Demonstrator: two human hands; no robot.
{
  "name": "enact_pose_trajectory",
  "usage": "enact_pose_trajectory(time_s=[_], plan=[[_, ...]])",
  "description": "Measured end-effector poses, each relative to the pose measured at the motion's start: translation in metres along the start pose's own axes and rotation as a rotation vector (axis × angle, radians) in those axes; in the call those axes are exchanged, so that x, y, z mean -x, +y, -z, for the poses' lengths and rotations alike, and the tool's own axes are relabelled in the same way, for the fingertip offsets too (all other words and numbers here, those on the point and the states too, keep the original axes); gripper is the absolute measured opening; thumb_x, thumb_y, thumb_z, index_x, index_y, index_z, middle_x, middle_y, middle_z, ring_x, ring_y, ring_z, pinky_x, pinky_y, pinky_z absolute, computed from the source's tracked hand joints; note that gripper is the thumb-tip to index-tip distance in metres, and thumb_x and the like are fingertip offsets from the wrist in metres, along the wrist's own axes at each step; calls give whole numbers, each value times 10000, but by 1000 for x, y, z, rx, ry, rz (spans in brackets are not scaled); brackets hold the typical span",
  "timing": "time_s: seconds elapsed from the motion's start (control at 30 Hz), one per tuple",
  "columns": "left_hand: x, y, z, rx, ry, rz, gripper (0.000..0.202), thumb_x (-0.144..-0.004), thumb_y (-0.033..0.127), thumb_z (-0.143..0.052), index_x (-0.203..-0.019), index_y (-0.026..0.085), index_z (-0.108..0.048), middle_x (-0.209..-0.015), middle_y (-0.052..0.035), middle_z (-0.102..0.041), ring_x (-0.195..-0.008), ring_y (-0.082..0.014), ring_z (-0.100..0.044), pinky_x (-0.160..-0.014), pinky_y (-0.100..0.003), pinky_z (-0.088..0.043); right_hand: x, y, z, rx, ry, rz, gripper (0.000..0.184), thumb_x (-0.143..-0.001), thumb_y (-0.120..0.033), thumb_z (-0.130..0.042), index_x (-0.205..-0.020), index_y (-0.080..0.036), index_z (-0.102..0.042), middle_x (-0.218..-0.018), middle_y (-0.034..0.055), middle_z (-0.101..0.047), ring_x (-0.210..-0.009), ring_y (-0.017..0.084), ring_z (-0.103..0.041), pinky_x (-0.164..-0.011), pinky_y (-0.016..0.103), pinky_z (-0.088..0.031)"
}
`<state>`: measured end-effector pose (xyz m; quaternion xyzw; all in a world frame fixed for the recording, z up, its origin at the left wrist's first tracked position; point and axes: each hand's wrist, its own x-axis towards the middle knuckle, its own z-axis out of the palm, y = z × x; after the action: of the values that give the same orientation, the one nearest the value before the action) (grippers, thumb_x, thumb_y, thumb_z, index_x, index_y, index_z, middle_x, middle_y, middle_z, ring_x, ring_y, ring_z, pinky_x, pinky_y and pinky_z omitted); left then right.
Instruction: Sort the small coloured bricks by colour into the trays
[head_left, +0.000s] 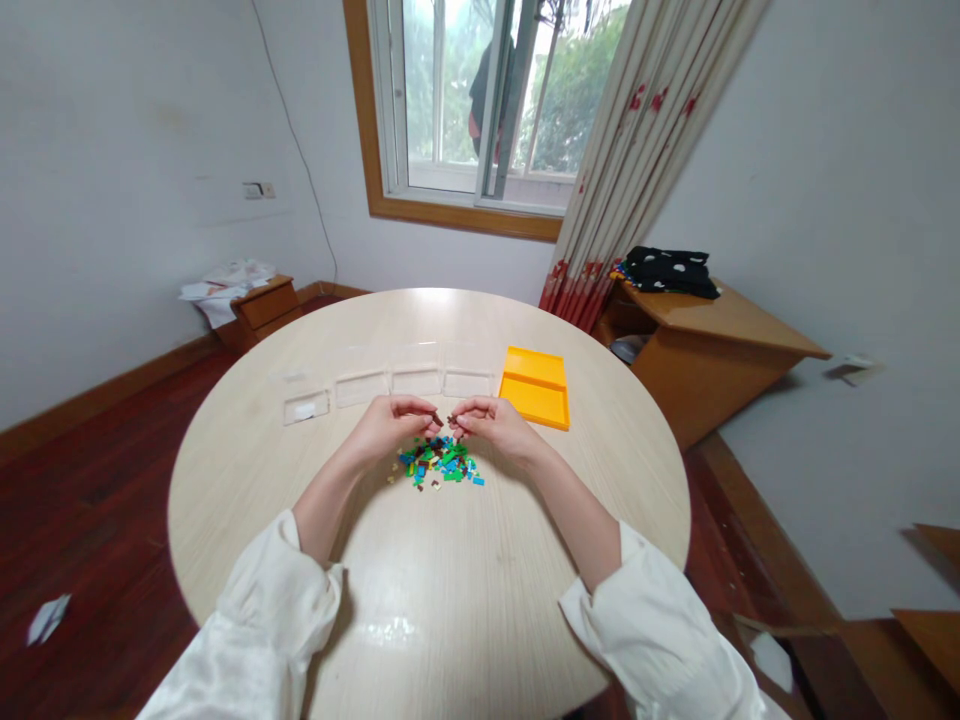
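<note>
Over the far side of a pile of small building bricks (450, 460), my two hands face each other with their fingertips close together. My left hand (394, 422) pinches a small dark brown brick (437, 419). Between the thumb and fingers of my right hand (491, 422) is another dark brown brick (452, 422); its exact shape is too small to make out. Green, blue, brown, yellow and cream pieces make up the pile, with a few scattered around its edges. The two held bricks appear slightly apart.
Several clear plastic boxes (362, 388) stand in a row behind my hands on the round table (450, 580). One at the left contains something white. To the right lies an open yellow case (535, 412). A wooden cabinet (720, 340) with dark cloth on top stands beyond the table's right edge.
</note>
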<state>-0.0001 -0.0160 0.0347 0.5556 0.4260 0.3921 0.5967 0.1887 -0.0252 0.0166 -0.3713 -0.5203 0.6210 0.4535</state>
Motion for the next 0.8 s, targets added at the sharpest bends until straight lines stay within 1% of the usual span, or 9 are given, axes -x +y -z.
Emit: enact_pose_trajectory(time_s=[0.23, 0.43, 0.53, 0.67, 0.8], plan=[[-1, -1, 2, 58, 16, 6, 298, -557, 258, -768, -793, 113, -658, -656, -41, -699, -625, -159, -651, -721, -339, -517, -1, 0, 1, 10, 13, 49, 374, -554, -416, -808, -792, -159, -678, -668, -1, -661, -587, 99, -593, -634, 266, -466], [-1, -3, 4, 20, -20, -44, 272, -631, 255, -718, -862, 116, -687, -654, -20, -676, -612, -128, -616, -695, -309, -491, -2, 0, 4, -1, 60, 45, 340, -555, -387, -808, -792, -172, -693, -679, 3, -670, -645, 102, -611, -654, 245, -472], [-2, -4, 4, -15, -33, -78, 258, -653, 271, -694, -864, 121, -693, -665, -17, -662, -629, -124, -598, -694, -306, -477, -2, 0, 5, -12, 69, 32, 334, -556, -369, -808, -802, -176, -692, -710, 9, -683, -664, 107, -622, -669, 250, -482], [-2, -4, 4, -9, -35, -86, 306, -621, 300, -725, -867, 126, -674, -697, -23, -663, -662, -132, -600, -716, -319, -477, -2, -1, 3, -17, 71, 23, 341, -546, -357, -814, -803, -173, -687, -702, 14, -686, -666, 115, -632, -679, 260, -492], [-2, -3, 2, 56, -7, -70, 351, -553, 336, -776, -802, 131, -636, -693, -14, -658, -663, -137, -615, -731, -327, -487, -1, -4, -1, -38, 77, 27, 353, -518, -353, -829, -778, -169, -677, -698, 15, -687, -661, 119, -642, -664, 252, -497]])
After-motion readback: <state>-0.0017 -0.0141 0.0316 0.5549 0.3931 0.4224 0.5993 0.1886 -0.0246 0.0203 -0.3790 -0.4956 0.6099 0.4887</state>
